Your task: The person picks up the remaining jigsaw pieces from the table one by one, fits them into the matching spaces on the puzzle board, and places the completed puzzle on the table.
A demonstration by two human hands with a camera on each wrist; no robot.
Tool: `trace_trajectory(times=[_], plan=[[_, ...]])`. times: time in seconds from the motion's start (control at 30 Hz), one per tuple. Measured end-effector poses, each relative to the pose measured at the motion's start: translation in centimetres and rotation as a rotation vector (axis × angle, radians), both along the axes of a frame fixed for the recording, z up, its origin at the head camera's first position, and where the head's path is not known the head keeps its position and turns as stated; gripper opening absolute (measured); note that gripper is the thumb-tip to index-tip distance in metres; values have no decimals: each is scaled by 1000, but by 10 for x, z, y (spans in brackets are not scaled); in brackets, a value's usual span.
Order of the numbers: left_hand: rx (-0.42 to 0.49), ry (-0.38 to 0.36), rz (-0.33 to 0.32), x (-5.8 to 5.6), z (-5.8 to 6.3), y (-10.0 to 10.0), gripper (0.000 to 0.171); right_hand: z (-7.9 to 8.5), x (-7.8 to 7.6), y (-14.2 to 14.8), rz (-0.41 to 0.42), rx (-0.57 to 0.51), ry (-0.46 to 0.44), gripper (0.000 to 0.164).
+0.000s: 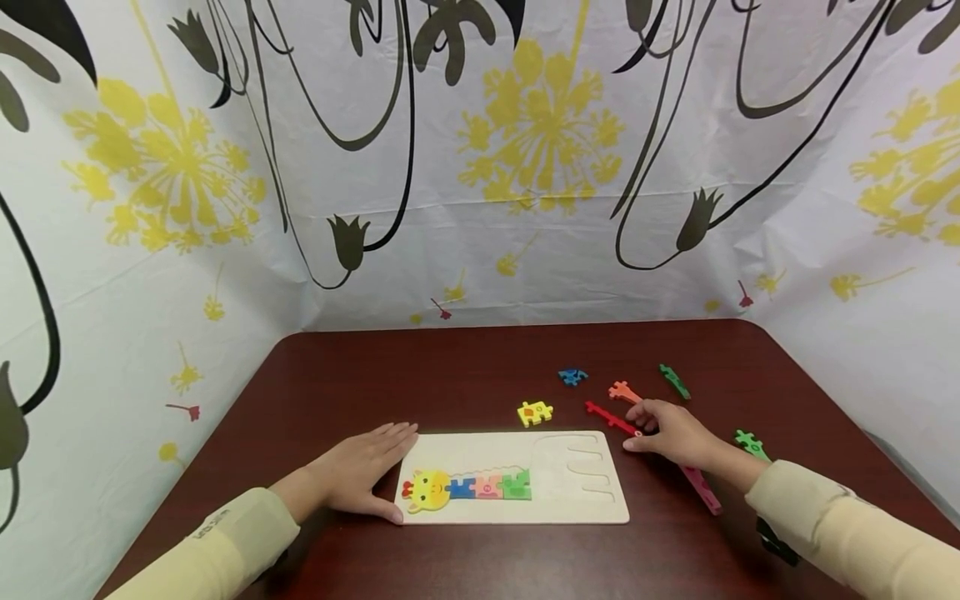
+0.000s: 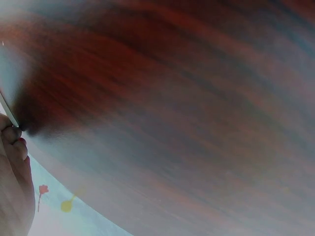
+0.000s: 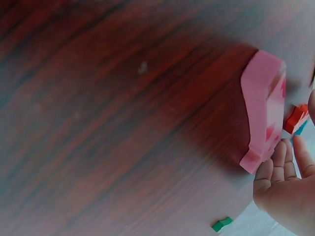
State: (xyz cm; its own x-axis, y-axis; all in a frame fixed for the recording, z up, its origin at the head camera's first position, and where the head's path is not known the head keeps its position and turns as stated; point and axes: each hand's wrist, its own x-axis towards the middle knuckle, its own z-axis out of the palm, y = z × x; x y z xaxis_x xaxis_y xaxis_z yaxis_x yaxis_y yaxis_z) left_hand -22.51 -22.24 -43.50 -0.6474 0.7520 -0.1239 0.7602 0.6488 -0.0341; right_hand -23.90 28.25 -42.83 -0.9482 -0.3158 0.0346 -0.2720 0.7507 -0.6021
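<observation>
My left hand (image 1: pixel 363 471) rests on the left end of a pale wooden puzzle board (image 1: pixel 577 510), fingers straight. A yellow giraffe-head piece (image 1: pixel 429 490) sits in the board, joined to blue, pink and green body pieces (image 1: pixel 516 486). Over the table right of the board, my right hand (image 1: pixel 671 433) has thumb and forefinger parted around the near end of a long red puzzle piece (image 1: pixel 611 417). In the right wrist view a gap shows between these fingers and the red piece (image 3: pixel 295 118). A magenta piece (image 1: pixel 702 492) lies partly hidden below the right wrist.
Behind the board lie a yellow piece (image 1: pixel 535 413) and a blue piece (image 1: pixel 572 377). An orange piece (image 1: pixel 622 391) and a green piece (image 1: pixel 675 381) are near the right hand. Another green piece (image 1: pixel 750 443) lies by the right sleeve. A patterned curtain (image 1: pixel 420 283) surrounds the brown table (image 1: pixel 420 375).
</observation>
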Motion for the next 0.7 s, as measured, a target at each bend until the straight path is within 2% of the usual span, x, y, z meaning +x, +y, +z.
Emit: trace_trajectory(times=[0.27,0.7], plan=[[0,-12,14,0,0,0,112,-2,-1,1,-19,-47,-51,43],[-1,6,1,-1,-3,0,113,-4,0,3,-21,-40,-40,42]])
